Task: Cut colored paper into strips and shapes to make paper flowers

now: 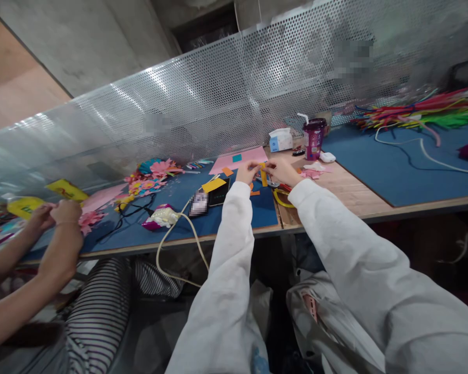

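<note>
My left hand [247, 172] and my right hand [283, 170] meet over the blue mat [179, 200], both in white sleeves. Each pinches one end of a small yellow paper strip [262, 174] held between them. Small orange paper scraps [254, 192] lie on the mat just under my hands. Yellow-handled scissors [281, 196] rest on the table below my right hand. A pink paper sheet [239, 159] lies just beyond my hands.
A phone [218, 193] with a yellow paper piece on it lies left of my hands. A purple drink cup [314, 138], tissue box [280, 139], paper flowers [152, 176] and pipe cleaners [421, 111] sit around. A neighbour's hands [58, 215] work at the left.
</note>
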A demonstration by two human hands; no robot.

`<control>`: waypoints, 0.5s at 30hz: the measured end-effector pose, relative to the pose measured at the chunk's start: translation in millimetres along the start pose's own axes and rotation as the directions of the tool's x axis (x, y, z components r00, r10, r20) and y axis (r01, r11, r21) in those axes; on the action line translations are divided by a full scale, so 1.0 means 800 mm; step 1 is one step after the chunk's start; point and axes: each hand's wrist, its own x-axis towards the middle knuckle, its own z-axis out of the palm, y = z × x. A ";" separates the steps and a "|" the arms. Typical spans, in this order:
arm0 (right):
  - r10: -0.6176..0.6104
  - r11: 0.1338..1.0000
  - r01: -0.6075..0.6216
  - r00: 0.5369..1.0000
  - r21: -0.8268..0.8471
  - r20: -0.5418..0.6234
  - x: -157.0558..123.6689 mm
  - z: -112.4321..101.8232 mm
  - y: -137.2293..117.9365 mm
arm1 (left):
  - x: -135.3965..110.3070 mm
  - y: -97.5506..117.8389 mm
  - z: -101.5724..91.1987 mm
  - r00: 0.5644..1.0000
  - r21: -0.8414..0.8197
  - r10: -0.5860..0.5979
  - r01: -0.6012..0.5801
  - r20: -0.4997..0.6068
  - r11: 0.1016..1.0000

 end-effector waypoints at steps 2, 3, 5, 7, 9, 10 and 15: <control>-0.006 1.000 0.006 1.000 -0.022 0.012 -0.001 0.002 0.000 | 0.000 0.000 0.002 1.000 -0.031 -0.013 0.013 0.000 0.999; -0.008 0.999 0.010 0.999 -0.048 0.033 -0.002 0.003 0.001 | 0.000 0.000 0.004 1.000 -0.048 -0.015 0.015 0.004 0.999; -0.010 0.992 0.024 0.993 -0.126 0.114 -0.003 0.007 0.002 | 0.000 0.000 0.007 1.000 -0.079 -0.018 0.019 0.007 0.997; -0.012 0.978 0.055 0.978 -0.200 0.209 -0.004 0.010 0.003 | 0.002 -0.001 0.009 1.000 -0.095 -0.024 0.025 0.006 0.995; -0.007 0.968 0.071 0.967 -0.239 0.255 -0.005 0.012 0.003 | 0.003 -0.003 0.010 1.000 -0.102 -0.023 0.023 0.001 0.995; -0.004 0.966 0.070 0.967 -0.251 0.254 -0.006 0.013 0.002 | 0.004 -0.003 0.010 1.000 -0.103 -0.020 0.020 -0.001 0.995; 0.028 0.957 0.048 0.966 -0.286 0.256 -0.006 0.011 0.001 | 0.003 -0.001 0.010 0.999 -0.100 -0.010 0.014 0.040 0.995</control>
